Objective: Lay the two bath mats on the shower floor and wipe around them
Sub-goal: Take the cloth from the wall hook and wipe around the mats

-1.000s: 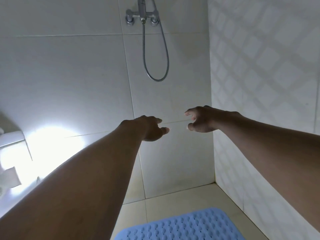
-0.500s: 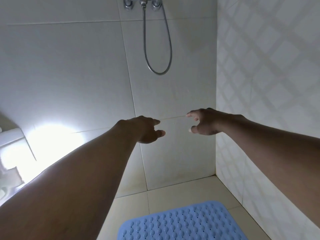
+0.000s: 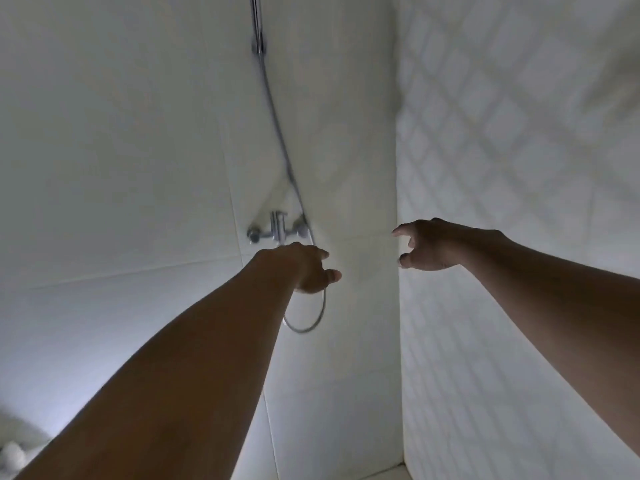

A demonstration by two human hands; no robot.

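Left hand and right hand reach out empty, fingers loosely curled. Tap just above the left hand, hose below. No mat visible, so progress is unclear.

Shiny chrome metal mixer tap and hose; smooth glossy wall tiles; diamond-patterned tiles on the right.

Pale floor, only a corner sliver
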